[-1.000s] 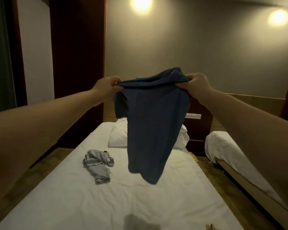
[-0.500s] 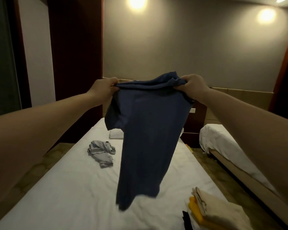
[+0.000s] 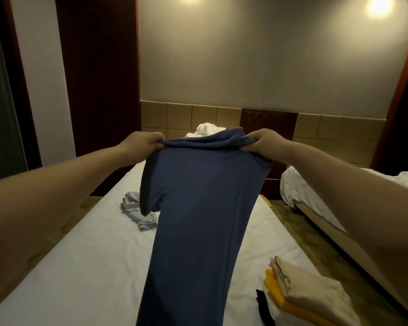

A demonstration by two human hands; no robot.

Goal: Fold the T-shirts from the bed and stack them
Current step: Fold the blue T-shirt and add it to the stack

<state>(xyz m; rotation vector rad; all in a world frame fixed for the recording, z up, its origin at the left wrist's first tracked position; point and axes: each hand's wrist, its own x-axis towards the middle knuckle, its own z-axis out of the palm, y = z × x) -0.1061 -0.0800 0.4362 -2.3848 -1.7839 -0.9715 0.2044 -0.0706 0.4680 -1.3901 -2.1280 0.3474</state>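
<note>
the left hand (image 3: 143, 144) and right hand (image 3: 263, 143) each grip the blue t-shirt (image 3: 198, 208) at its top. it hangs over the bed (image 3: 80, 267).

Arms outstretched, left grip (image 3: 140, 147) and right grip (image 3: 266, 144) pinching.

The one wide-angle view sits at the person's head, facing forward and down along the bed (image 3: 85, 267) toward the far wall (image 3: 245, 67), at arm's length from the T-shirt (image 3: 198, 220).
</note>
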